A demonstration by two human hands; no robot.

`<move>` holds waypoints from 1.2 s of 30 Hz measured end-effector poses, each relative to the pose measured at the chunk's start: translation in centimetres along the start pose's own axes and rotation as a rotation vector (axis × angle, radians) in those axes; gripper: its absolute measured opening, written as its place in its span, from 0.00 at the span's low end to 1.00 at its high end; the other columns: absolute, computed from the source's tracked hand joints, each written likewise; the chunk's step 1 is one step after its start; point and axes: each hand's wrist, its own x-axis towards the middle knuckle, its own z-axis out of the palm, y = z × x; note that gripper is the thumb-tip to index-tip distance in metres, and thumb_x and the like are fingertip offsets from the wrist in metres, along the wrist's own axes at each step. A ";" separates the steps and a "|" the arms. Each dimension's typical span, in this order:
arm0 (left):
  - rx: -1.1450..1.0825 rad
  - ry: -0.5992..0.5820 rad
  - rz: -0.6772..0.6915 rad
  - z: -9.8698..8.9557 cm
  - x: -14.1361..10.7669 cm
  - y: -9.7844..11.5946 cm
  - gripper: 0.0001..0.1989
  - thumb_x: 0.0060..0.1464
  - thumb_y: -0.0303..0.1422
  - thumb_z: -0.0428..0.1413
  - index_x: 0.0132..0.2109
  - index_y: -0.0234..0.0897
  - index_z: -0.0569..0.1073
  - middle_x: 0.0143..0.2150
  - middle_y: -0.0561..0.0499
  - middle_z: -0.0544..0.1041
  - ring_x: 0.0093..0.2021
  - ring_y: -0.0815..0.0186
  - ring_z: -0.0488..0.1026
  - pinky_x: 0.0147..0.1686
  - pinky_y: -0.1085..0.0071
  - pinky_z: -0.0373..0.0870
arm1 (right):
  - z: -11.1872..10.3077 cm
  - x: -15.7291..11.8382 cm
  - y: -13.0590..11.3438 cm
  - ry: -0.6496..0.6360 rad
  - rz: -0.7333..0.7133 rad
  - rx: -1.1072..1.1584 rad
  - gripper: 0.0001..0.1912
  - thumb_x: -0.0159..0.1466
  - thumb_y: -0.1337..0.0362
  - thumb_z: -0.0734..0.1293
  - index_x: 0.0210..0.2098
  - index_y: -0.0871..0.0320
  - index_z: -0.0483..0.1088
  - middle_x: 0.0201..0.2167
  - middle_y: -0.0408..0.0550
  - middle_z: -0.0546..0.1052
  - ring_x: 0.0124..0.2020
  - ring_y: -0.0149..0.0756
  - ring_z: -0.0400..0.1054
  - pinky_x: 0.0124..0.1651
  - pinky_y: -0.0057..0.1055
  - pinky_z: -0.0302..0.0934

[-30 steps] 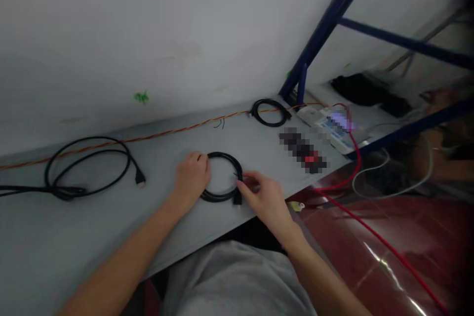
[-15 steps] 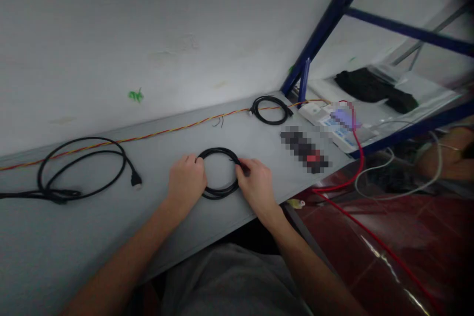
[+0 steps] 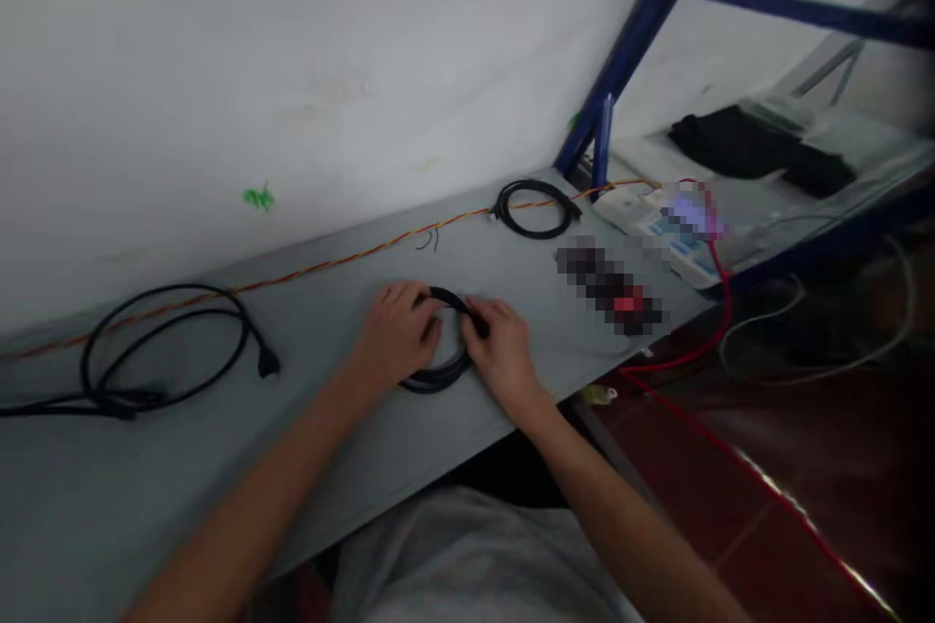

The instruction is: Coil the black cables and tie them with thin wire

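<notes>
A coiled black cable (image 3: 438, 380) lies in a round loop on the grey table near its front edge. My left hand (image 3: 398, 331) grips the coil's left side, its fingers curled over the upper left part and the thumb reaching inside the ring. On the opposite side, my right hand (image 3: 501, 346) pinches the coil between thumb and fingers, with a dark cable end showing at the fingertips. Left of my hands lies a looser black cable (image 3: 244, 331) with a plug. Farther back rests another neatly coiled black cable (image 3: 537, 236).
A twisted red-and-yellow wire (image 3: 328, 261) runs along the wall side of the grey table (image 3: 307, 496). At the right are a blurred-out dark object (image 3: 606, 287), a white power strip (image 3: 620, 209), a blue metal frame (image 3: 628, 39) and a red cable (image 3: 679, 365).
My left hand has shifted right and over the ring, its thumb now inside the coil. The right hand stays at the coil's right side. The view has tilted slightly.
</notes>
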 end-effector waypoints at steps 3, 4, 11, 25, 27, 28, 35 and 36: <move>-0.168 -0.006 0.023 1.3 0.9 -0.7 0.16 0.59 0.27 0.60 0.54 0.36 0.78 0.55 0.42 0.80 0.56 0.52 0.75 0.60 0.53 0.72 | 0.0 0.0 0.0 0.032 0.047 0.086 0.21 0.67 0.65 0.67 0.59 0.62 0.73 0.41 0.55 0.82 0.42 0.47 0.76 0.50 0.44 0.71; -0.214 -0.004 0.021 1.7 1.1 -0.9 0.16 0.59 0.26 0.60 0.54 0.36 0.78 0.56 0.43 0.80 0.56 0.53 0.76 0.60 0.54 0.72 | 0.0 0.0 -0.1 0.044 0.063 0.101 0.20 0.67 0.65 0.68 0.57 0.62 0.74 0.41 0.55 0.82 0.41 0.47 0.76 0.49 0.44 0.71; -0.303 0.056 -0.046 3.1 0.6 -1.7 0.13 0.63 0.25 0.55 0.53 0.39 0.78 0.54 0.46 0.83 0.54 0.56 0.80 0.59 0.55 0.75 | -0.8 0.8 -0.1 0.008 0.015 0.142 0.08 0.65 0.67 0.69 0.41 0.57 0.81 0.38 0.51 0.83 0.39 0.44 0.77 0.46 0.40 0.70; -0.241 0.082 0.007 2.6 0.6 -1.1 0.11 0.60 0.25 0.56 0.44 0.37 0.83 0.60 0.42 0.77 0.61 0.53 0.73 0.63 0.51 0.73 | -1.4 2.3 0.3 -0.079 -0.040 0.152 0.09 0.67 0.67 0.69 0.42 0.56 0.82 0.39 0.50 0.84 0.40 0.43 0.78 0.45 0.38 0.70; -0.221 0.076 -0.001 2.5 0.6 -1.0 0.11 0.60 0.25 0.56 0.46 0.35 0.82 0.62 0.39 0.75 0.63 0.51 0.71 0.65 0.51 0.71 | -1.2 2.2 0.5 -0.066 -0.040 0.166 0.08 0.67 0.67 0.69 0.42 0.56 0.82 0.38 0.50 0.84 0.40 0.43 0.78 0.46 0.38 0.70; -0.210 0.072 -0.008 2.5 0.6 -0.9 0.12 0.60 0.25 0.55 0.47 0.33 0.81 0.63 0.38 0.74 0.64 0.50 0.70 0.66 0.51 0.70 | -1.2 2.1 0.5 -0.064 -0.040 0.174 0.08 0.67 0.66 0.69 0.42 0.56 0.82 0.38 0.50 0.84 0.40 0.43 0.77 0.46 0.38 0.71; -0.233 0.019 -0.032 1.9 0.8 -0.8 0.11 0.56 0.24 0.57 0.45 0.37 0.79 0.65 0.40 0.72 0.67 0.48 0.66 0.67 0.47 0.67 | -1.3 2.1 0.3 -0.075 -0.018 0.158 0.09 0.67 0.66 0.68 0.43 0.55 0.82 0.39 0.50 0.84 0.42 0.44 0.77 0.48 0.39 0.71; -0.249 0.005 -0.022 1.7 0.8 -0.9 0.10 0.55 0.24 0.58 0.42 0.38 0.79 0.65 0.41 0.72 0.67 0.48 0.65 0.67 0.46 0.67 | -1.3 2.2 0.2 -0.077 -0.023 0.156 0.09 0.67 0.66 0.68 0.43 0.55 0.82 0.40 0.50 0.84 0.43 0.44 0.78 0.49 0.40 0.71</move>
